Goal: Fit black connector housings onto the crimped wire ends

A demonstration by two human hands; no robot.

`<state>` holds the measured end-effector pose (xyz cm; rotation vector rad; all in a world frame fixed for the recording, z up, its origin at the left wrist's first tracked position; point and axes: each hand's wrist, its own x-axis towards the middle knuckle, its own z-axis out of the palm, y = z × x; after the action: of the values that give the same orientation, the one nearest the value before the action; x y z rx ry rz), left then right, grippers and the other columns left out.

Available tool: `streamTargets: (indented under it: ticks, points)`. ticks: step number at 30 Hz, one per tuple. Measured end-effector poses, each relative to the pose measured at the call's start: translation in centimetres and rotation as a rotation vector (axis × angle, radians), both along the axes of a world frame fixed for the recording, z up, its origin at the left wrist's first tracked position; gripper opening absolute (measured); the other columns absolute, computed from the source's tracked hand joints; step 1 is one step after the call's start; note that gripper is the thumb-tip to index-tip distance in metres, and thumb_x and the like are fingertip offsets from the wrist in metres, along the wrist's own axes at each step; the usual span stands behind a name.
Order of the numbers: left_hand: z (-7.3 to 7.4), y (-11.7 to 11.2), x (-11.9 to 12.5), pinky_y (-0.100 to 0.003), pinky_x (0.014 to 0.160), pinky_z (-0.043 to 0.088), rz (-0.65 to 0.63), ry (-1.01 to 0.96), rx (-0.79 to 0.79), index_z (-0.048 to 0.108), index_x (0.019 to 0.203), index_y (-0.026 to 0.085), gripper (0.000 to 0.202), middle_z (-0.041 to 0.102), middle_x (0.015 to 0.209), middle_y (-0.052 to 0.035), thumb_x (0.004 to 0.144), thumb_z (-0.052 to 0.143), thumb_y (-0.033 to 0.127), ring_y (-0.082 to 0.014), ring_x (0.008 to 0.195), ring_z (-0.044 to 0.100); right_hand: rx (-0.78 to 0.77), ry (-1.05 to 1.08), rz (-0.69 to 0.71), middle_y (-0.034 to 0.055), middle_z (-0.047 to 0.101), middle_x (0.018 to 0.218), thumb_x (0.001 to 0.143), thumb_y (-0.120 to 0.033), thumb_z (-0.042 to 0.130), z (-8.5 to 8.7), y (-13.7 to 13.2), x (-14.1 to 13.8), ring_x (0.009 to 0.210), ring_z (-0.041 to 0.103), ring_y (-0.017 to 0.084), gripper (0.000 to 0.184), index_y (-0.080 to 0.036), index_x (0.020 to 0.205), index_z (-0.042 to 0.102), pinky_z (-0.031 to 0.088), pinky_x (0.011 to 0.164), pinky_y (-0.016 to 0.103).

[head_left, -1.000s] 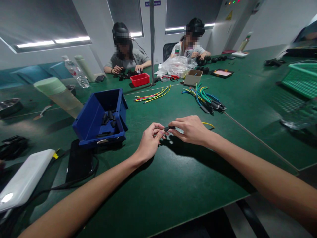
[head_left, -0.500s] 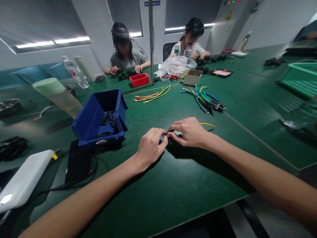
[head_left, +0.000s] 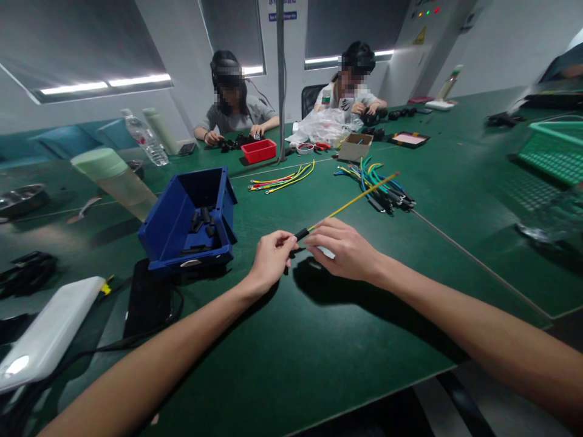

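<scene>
My left hand [head_left: 269, 261] pinches black sleeve [head_left: 301, 234], right hand [head_left: 348, 252] pinches yellow wire [head_left: 355, 201]; sleeve already on wire end, seating unclear.

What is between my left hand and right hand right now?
A short black sleeve on the yellow wire bridges left hand and right hand, seen in the head view.

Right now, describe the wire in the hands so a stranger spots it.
On the green table, right of the blue bin, the left hand and right hand meet. They hold one yellow wire, black sleeve at its near end: the only wire lifted, the other wires lie bundled beyond.
</scene>
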<state>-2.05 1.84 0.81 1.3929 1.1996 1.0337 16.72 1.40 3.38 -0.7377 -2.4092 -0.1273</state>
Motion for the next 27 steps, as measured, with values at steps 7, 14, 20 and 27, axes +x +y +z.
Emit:
streamTargets:
  ticks: [7,14,20,27]
  points:
    - [0.9,-0.6,0.7,-0.017,0.043,0.038,-0.082,-0.464,-0.283,0.063,0.08,0.011,0.022,0.059,0.071,-0.0016,0.071,0.073,0.028,-0.0048,0.051,0.044,-0.597,0.425,-0.127,0.0024,0.067,0.076,0.089,-0.033,0.057,-1.2,0.4,-0.4,0.066,0.059,0.013,0.022,-0.016,0.1,0.065,0.044,0.061,0.026]
    - [1.1,-1.0,0.8,-0.019,0.046,0.041,-0.134,-0.439,-0.309,0.063,0.077,0.011,0.02,0.062,0.067,-0.0032,0.071,0.071,0.028,-0.006,0.05,0.046,-1.006,0.799,0.073,0.0033,0.069,0.094,0.081,-0.037,0.068,-1.8,1.6,-0.5,0.08,0.063,0.013,0.034,-0.02,0.109,0.062,0.048,0.068,0.026]
    - [1.0,-1.0,0.8,-0.02,0.046,0.041,-0.142,-0.434,-0.293,0.062,0.074,0.012,0.019,0.061,0.063,-0.0016,0.069,0.072,0.027,-0.007,0.049,0.047,-1.07,0.882,0.056,0.0015,0.069,0.081,0.074,-0.038,0.074,-1.5,1.6,-0.6,0.07,0.062,0.012,0.029,-0.018,0.092,0.064,0.05,0.065,0.027]
    - [0.5,-1.0,0.8,-0.023,0.051,0.044,-0.149,-0.445,-0.247,0.065,0.087,0.011,0.023,0.063,0.067,-0.002,0.07,0.07,0.026,-0.0077,0.051,0.049,-1.059,0.933,0.006,0.0005,0.067,0.075,0.07,-0.04,0.077,-1.0,1.6,-0.6,0.07,0.063,0.013,0.031,-0.018,0.087,0.062,0.052,0.07,0.03]
